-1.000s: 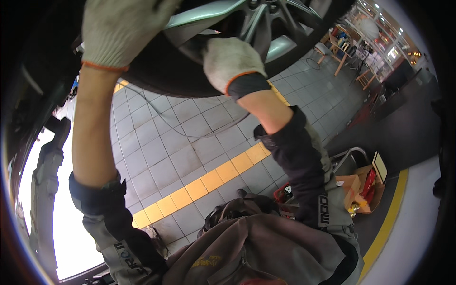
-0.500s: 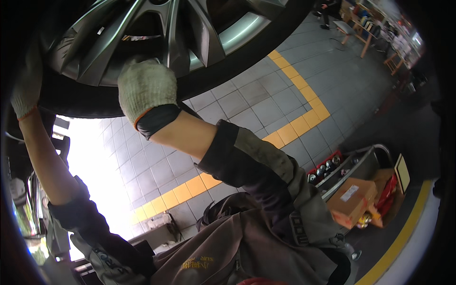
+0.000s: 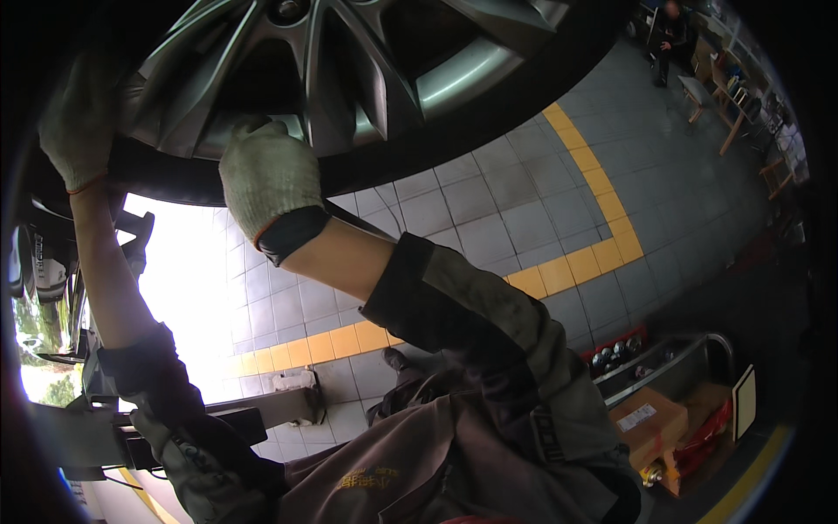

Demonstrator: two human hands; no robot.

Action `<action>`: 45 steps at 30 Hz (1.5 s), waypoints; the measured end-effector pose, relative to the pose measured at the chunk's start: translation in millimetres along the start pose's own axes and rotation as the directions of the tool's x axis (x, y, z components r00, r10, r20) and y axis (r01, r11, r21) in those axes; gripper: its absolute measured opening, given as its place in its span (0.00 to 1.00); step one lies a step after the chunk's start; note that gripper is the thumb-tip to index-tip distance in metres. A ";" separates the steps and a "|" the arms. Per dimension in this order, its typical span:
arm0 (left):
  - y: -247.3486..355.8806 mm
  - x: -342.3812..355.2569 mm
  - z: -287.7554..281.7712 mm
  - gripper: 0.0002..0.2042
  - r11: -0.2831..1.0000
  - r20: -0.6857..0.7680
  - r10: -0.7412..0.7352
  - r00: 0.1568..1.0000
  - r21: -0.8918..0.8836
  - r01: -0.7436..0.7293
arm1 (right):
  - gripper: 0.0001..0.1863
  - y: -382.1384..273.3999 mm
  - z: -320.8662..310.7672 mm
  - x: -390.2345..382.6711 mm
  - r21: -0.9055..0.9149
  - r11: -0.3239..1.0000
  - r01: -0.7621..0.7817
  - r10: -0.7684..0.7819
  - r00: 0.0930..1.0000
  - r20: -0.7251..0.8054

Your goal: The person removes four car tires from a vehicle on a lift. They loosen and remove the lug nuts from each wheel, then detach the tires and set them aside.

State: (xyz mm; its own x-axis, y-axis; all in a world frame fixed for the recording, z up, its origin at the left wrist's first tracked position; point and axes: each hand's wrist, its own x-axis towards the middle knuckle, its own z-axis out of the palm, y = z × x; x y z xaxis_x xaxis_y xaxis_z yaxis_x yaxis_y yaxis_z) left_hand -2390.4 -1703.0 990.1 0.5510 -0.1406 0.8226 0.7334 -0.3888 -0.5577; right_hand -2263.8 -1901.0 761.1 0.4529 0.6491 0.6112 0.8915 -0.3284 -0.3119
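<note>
A car wheel [image 3: 349, 74] with a grey multi-spoke alloy rim and a black tyre [image 3: 393, 157] fills the top of the view. Over the tyre's near sidewall lies my right hand [image 3: 271, 170], in a pale knitted work glove, its fingers curled in at the rim's lower edge between spokes. My left hand [image 3: 78, 131], gloved likewise, rests against the tyre and rim at the far left; deep shadow hides its fingertips. Both forearms reach up from below, dark sleeves pushed back.
At the lower right stands a metal cart [image 3: 663, 371] with a cardboard box [image 3: 648, 424] and a red tray of round metal parts [image 3: 615, 349]. A grey lift arm [image 3: 284, 402] extends at lower left. Yellow tile lines [image 3: 576, 262] cross the grey floor. A person [image 3: 668, 44] sits at the far right.
My view has shifted, so the wheel's hub shows more fully. My left hand appears slightly farther right and less blurred. My right hand stays at the rim's lower edge.
</note>
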 end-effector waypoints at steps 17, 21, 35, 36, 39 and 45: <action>63.6 14.0 -73.4 0.13 0.973 -0.202 0.079 0.976 -0.199 -0.120 | 0.15 11.0 -11.3 -1.9 0.004 0.998 0.068 -0.068 0.997 -0.046; 67.5 15.8 -81.7 0.10 0.966 -0.215 0.055 0.975 -0.236 -0.106 | 0.13 12.5 -17.3 -0.5 0.100 0.992 0.082 -0.080 0.996 -0.027; 63.9 13.5 -85.5 0.08 0.954 -0.214 0.044 0.976 -0.280 -0.104 | 0.13 13.7 -27.7 2.1 0.038 0.993 0.112 -0.113 0.993 0.025; 63.1 13.6 -83.9 0.08 0.953 -0.241 0.066 0.968 -0.274 -0.133 | 0.13 13.3 -26.2 2.0 0.020 0.993 0.120 -0.121 0.992 0.038; 61.1 9.9 -79.4 0.08 0.952 -0.256 0.055 0.965 -0.278 -0.128 | 0.09 15.3 -25.8 1.6 -0.014 0.985 0.170 -0.170 0.985 -0.004; 57.6 2.0 -69.6 0.12 0.957 -0.298 0.030 0.954 -0.266 -0.113 | 0.12 7.1 -35.0 6.4 -0.034 0.993 0.111 -0.105 0.985 0.140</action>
State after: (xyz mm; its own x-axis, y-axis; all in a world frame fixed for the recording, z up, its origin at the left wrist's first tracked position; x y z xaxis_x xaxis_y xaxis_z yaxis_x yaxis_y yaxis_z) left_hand -2374.8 -1789.1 967.4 0.4287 -0.4171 0.8014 0.5341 -0.5985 -0.5972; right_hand -2254.5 -1923.2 788.3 0.3519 0.7694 0.5330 0.9358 -0.2773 -0.2175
